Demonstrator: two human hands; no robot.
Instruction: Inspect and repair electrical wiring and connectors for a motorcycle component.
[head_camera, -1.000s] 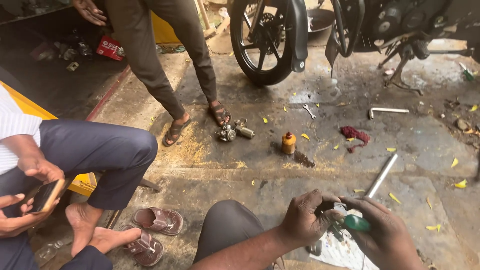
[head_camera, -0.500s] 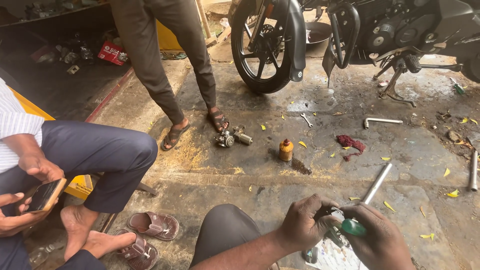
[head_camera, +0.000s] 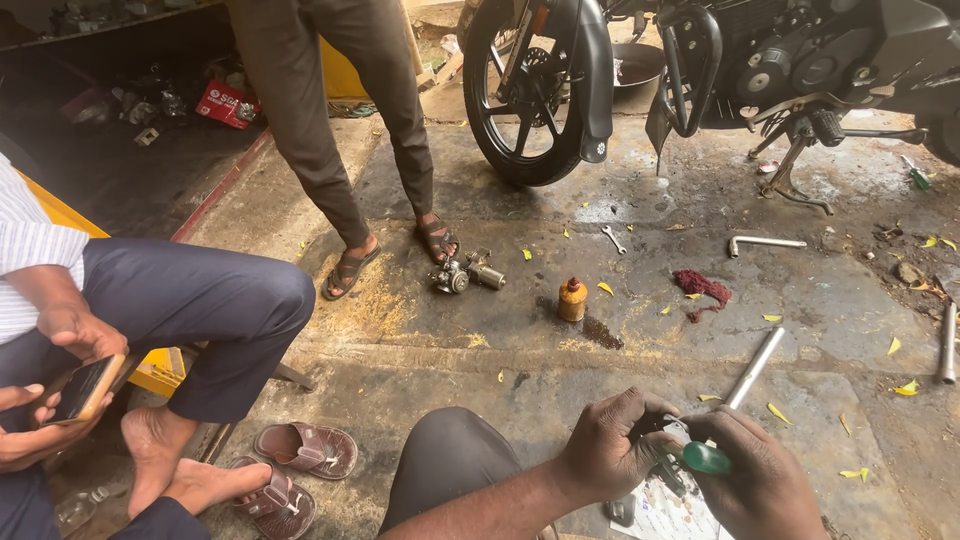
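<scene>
Left hand (head_camera: 610, 450) clenched round small dark part, hidden inside fist, at bottom of frame above concrete floor (head_camera: 420, 390). Right hand (head_camera: 760, 480) closed on green-handled screwdriver (head_camera: 700, 458); long axis runs 3 to 9 o'clock, handle butt right, tip pointing left into left fist. Small orange bottle (head_camera: 572, 299) upright at 12 o'clock from hands, contents unseen, dark spill just beside it. Metal tube (head_camera: 753, 367) at 1 o'clock

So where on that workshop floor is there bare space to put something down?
Bare concrete lies between the small orange bottle and the person's left hand. Another patch sits between the red rag and the metal tube. Crowded: the carburettor parts beside a standing person's sandals, and under the motorcycle.
</scene>
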